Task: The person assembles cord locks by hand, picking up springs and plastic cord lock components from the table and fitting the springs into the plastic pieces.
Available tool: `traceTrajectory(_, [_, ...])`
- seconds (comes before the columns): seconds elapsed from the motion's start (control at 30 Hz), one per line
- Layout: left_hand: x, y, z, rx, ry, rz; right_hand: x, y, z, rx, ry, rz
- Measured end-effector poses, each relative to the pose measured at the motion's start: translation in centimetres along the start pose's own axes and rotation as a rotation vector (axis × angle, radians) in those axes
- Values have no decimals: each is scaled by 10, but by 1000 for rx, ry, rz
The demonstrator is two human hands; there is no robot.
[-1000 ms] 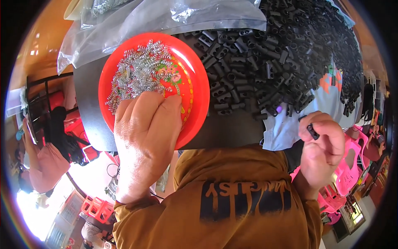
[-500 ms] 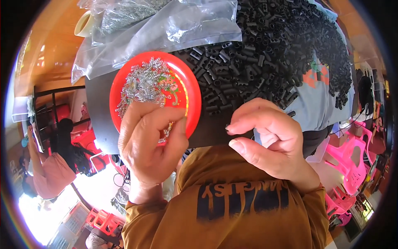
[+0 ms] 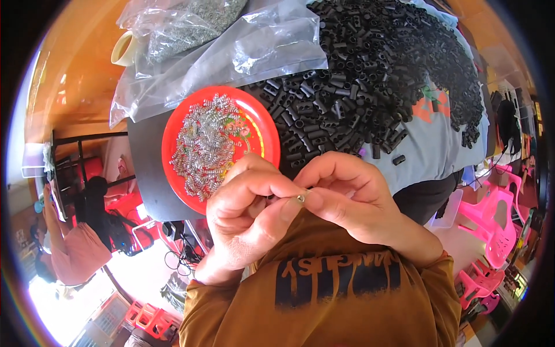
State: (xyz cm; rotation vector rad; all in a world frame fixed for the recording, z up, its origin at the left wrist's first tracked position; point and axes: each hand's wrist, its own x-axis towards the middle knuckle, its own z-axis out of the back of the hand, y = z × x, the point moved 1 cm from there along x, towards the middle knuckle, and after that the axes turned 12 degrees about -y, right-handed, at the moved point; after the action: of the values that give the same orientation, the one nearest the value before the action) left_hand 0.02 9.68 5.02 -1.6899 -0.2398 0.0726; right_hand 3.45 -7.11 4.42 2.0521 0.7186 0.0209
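Note:
My left hand and my right hand meet fingertip to fingertip in front of my chest. Between their pinched thumbs and fingers shows the end of a small metal spring; the rest of it is covered. Just beyond my left hand, a red round plate with a printed flower pattern holds a heap of small silver coil springs. Past my right hand spreads a large pile of short black plastic tube pieces. Part of my left palm is hidden by its fingers.
A clear plastic bag with more springs lies at the far left, beside a roll of tape. Light blue cloth hangs under the black pieces at the right. Pink plastic chairs stand right, and another person is at the left.
My left hand has come away from the plate, moving right to meet my right hand. The right fingers, apart before, have closed at the spring. The view has shifted slightly.

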Motion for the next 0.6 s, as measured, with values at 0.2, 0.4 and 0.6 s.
traceTrajectory(0.2, [-8,7,-14,-144,-39,66,-3,1,7,95,6,-112])
traceTrajectory(0.4, [-10,11,-16,-54,-44,-22,-4,1,14,250,26,-216])
traceTrajectory(0.6, [-12,18,-22,0,-50,-136,-7,2,17,260,-7,-221])
